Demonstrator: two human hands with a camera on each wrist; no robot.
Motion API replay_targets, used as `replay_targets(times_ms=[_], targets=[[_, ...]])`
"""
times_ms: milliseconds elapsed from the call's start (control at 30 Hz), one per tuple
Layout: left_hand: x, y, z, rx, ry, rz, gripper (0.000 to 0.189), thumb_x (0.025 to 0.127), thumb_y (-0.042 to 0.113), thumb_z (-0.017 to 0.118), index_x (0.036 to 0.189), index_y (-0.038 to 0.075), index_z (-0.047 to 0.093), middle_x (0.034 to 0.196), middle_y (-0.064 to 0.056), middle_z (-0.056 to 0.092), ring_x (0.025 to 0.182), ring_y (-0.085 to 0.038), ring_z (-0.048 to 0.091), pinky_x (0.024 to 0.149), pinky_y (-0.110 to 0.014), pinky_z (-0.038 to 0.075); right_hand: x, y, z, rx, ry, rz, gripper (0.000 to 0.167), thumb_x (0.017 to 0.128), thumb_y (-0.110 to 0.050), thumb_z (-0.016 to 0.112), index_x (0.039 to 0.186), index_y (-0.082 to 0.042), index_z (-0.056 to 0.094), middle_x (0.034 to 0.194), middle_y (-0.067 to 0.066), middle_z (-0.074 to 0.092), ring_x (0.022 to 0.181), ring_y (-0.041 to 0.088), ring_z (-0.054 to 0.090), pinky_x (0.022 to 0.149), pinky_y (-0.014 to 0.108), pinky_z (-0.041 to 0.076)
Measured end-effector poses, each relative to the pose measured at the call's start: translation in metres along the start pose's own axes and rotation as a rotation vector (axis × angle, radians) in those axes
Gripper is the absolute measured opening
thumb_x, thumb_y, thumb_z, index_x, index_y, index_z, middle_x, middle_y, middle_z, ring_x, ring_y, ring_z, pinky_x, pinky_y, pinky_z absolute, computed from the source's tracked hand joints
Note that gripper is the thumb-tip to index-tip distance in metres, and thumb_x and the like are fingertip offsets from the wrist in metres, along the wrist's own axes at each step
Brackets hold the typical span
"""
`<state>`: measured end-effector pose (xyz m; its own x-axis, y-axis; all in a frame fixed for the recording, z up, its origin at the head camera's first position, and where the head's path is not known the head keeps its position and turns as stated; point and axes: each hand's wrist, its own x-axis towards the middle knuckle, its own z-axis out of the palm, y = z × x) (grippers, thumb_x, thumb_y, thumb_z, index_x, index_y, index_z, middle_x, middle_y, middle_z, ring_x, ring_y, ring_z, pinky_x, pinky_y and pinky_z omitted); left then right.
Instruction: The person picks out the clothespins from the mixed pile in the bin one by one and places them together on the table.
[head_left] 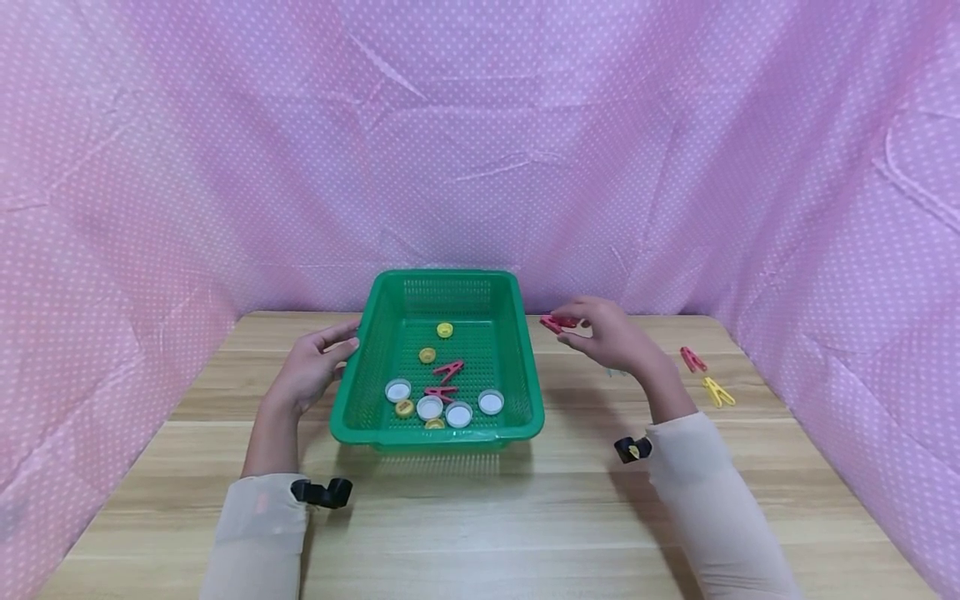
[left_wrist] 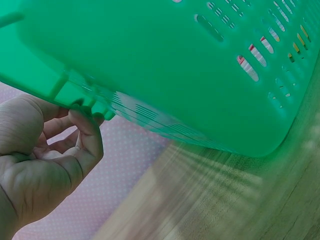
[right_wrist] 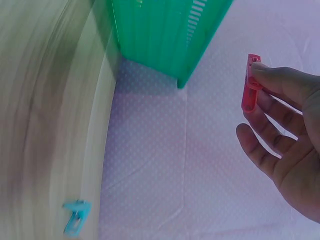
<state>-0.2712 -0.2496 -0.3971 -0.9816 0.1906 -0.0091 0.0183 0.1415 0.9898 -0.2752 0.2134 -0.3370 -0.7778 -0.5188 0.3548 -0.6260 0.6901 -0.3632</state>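
Note:
A green plastic basket [head_left: 442, 437] stands on the wooden table. Inside lie red clothespins [head_left: 448, 372], white bottle caps [head_left: 459, 414] and yellow caps [head_left: 445, 330]. My left hand [head_left: 318, 364] pinches the basket's left rim; in the left wrist view the thumb and fingertips [left_wrist: 90, 120] meet at that edge. To the right of the basket, my right hand [head_left: 609, 332] holds a red clothespin [right_wrist: 251, 82] between thumb and forefinger, raised above the tabletop. The other fingers of that hand are loosely bent, as the right wrist view shows.
On the table's right side lie another red clothespin [head_left: 693, 359] and a yellow clothespin [head_left: 718, 392]. A blue clothespin [right_wrist: 76, 217] lies near the table's far edge, mostly behind my right hand in the head view. A pink dotted curtain [head_left: 480, 150] hangs around the table.

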Motion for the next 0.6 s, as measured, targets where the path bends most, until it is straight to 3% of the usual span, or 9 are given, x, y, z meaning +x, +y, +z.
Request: replay_targets(times_ms=[267,600], targets=[[0.000,-0.002,0.001,-0.001,0.000,0.000,0.052,0.108,0.026,0.056,0.156,0.010,0.044,0.155,-0.016,0.044,0.108,-0.008,0.064,0.091,-0.026,0.057,-0.024,0.013,-0.008,-0.027,0.047,0.056,0.028,0.092,-0.009,0.077,0.120,-0.004,0.074,0.106,0.009,0.073,0.096,0.026,0.065,0.082,0.050,0.058],[0.001,-0.001,0.000,-0.005,0.004,-0.008,0.052,0.108,0.026,0.057,0.156,0.011,0.044,0.156,-0.015,0.043,0.109,-0.008,0.064,0.091,-0.026,0.057,-0.046,0.035,-0.016,0.030,0.104,0.169,0.030,0.093,-0.006,0.075,0.122,0.001,0.072,0.109,0.015,0.071,0.096,0.029,0.066,0.083,0.051,0.057]])
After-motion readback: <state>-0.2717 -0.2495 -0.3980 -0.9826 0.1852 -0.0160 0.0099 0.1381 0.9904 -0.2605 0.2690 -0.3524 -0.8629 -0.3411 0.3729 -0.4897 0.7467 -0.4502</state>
